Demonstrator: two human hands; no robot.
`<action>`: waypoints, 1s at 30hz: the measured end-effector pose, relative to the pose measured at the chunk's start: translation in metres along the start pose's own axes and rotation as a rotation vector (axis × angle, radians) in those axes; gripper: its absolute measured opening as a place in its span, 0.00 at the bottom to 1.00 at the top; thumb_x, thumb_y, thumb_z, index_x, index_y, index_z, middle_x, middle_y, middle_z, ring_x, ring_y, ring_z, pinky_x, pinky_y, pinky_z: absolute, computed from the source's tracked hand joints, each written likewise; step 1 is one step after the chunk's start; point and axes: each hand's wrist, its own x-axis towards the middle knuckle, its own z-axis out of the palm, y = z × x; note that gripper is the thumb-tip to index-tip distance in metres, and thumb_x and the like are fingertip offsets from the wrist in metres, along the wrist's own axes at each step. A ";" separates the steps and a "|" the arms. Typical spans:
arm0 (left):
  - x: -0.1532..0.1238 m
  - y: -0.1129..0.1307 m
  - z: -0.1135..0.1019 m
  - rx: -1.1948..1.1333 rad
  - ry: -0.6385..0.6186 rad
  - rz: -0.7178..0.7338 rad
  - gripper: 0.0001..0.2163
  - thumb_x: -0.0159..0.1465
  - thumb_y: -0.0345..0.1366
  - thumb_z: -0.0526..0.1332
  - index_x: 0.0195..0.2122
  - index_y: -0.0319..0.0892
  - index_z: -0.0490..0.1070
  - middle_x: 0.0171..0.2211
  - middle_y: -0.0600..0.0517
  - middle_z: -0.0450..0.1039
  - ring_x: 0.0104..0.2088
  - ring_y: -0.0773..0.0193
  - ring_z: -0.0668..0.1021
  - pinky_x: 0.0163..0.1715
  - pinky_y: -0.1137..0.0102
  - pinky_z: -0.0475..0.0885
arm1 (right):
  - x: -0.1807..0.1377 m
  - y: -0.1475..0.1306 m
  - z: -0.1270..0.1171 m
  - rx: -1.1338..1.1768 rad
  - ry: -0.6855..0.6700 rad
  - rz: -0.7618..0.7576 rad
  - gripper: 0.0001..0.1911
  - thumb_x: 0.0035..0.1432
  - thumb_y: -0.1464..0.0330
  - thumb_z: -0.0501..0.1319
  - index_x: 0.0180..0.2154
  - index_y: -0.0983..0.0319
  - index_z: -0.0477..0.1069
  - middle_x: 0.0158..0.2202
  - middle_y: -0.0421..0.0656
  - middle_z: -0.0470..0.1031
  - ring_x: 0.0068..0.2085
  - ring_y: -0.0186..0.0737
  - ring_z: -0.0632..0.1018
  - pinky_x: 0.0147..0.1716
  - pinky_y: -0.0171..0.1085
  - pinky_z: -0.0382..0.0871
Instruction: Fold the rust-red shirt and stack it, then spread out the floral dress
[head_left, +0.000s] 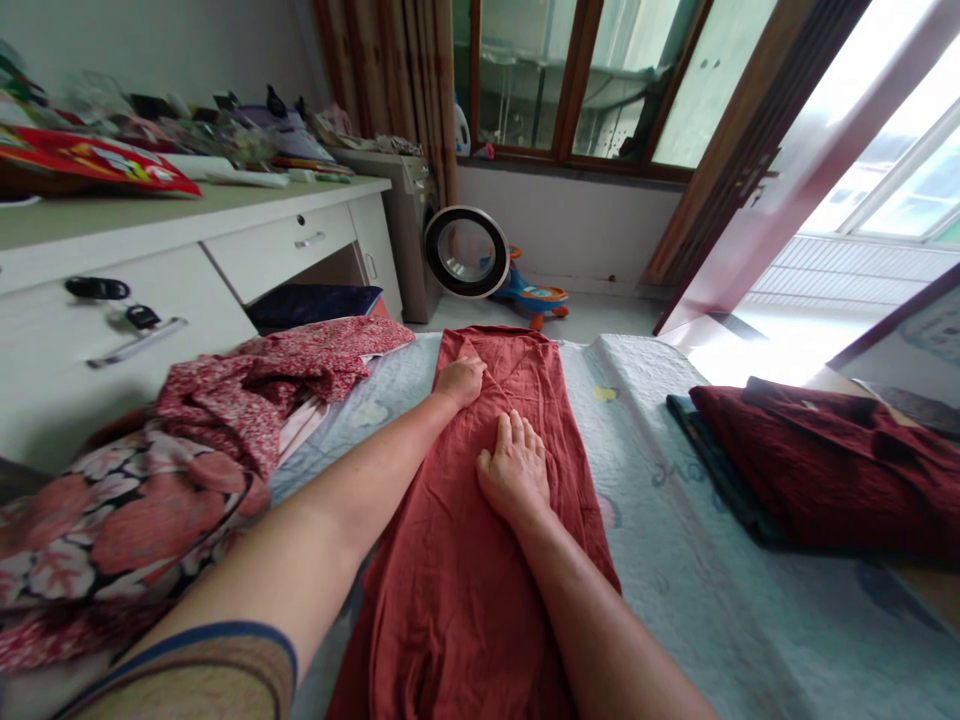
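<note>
A rust-red cloth garment (480, 560) lies stretched lengthwise over the bed, its narrower straight end farthest from me and its surface lightly wrinkled. Near that far end, my left hand (460, 380) is closed, its curled fingers gripping a bit of the cloth; the fingertips are partly hidden. My right hand (516, 468) rests palm down on the middle of the garment, fingers stretched out and holding nothing. Both forearms reach over the near part of the cloth.
Heaped patterned clothes (172, 500) lie on the left, folded dark red clothes (810, 460) on the right. A pale blue bedsheet (675, 580) is underneath. Beyond are a cluttered white desk (281, 245), a washing machine with its round door (466, 252) open, and a blue ride-on toy (529, 292).
</note>
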 end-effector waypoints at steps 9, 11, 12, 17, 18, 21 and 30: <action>0.017 -0.012 0.007 0.005 -0.114 -0.076 0.23 0.68 0.41 0.50 0.63 0.40 0.60 0.67 0.42 0.58 0.67 0.55 0.60 0.64 0.58 0.56 | 0.000 -0.001 0.000 -0.015 -0.001 0.001 0.35 0.59 0.64 0.51 0.67 0.65 0.53 0.70 0.49 0.51 0.69 0.51 0.53 0.65 0.48 0.46; 0.021 -0.015 0.006 -0.002 -0.168 -0.106 0.25 0.69 0.43 0.48 0.65 0.42 0.56 0.68 0.42 0.53 0.68 0.54 0.57 0.65 0.54 0.54 | 0.000 -0.001 0.000 -0.019 -0.008 0.007 0.35 0.59 0.64 0.51 0.67 0.65 0.53 0.70 0.49 0.51 0.69 0.51 0.53 0.65 0.48 0.46; 0.022 -0.015 0.006 -0.006 -0.194 -0.118 0.26 0.69 0.44 0.48 0.66 0.42 0.55 0.69 0.43 0.51 0.69 0.53 0.55 0.65 0.53 0.53 | 0.000 -0.001 0.000 -0.019 -0.009 0.008 0.35 0.59 0.64 0.51 0.67 0.64 0.53 0.70 0.49 0.51 0.69 0.50 0.53 0.65 0.48 0.45; 0.010 -0.006 -0.002 0.007 -0.071 -0.100 0.26 0.70 0.43 0.47 0.67 0.38 0.54 0.69 0.41 0.51 0.69 0.53 0.56 0.66 0.54 0.52 | 0.000 0.000 0.000 -0.010 0.005 -0.007 0.35 0.59 0.64 0.51 0.67 0.65 0.53 0.70 0.49 0.51 0.69 0.51 0.53 0.65 0.48 0.46; 0.003 -0.002 -0.004 0.010 -0.021 -0.093 0.25 0.70 0.42 0.48 0.66 0.38 0.55 0.68 0.40 0.52 0.68 0.53 0.56 0.66 0.55 0.52 | -0.001 0.000 0.000 -0.008 0.007 -0.008 0.35 0.59 0.64 0.51 0.67 0.65 0.53 0.70 0.49 0.52 0.69 0.51 0.54 0.65 0.48 0.46; -0.023 0.009 -0.008 0.004 0.026 -0.072 0.23 0.70 0.41 0.49 0.65 0.39 0.58 0.67 0.41 0.55 0.68 0.54 0.58 0.65 0.56 0.54 | -0.001 0.000 -0.001 -0.005 0.005 -0.008 0.35 0.59 0.64 0.51 0.67 0.66 0.53 0.69 0.50 0.52 0.68 0.52 0.54 0.65 0.48 0.47; -0.076 0.014 -0.017 -0.053 0.042 -0.036 0.20 0.71 0.39 0.49 0.60 0.39 0.63 0.63 0.42 0.65 0.64 0.57 0.65 0.64 0.59 0.57 | -0.002 0.003 -0.002 -0.013 0.018 -0.036 0.32 0.61 0.64 0.50 0.66 0.66 0.55 0.69 0.50 0.54 0.67 0.52 0.56 0.64 0.48 0.48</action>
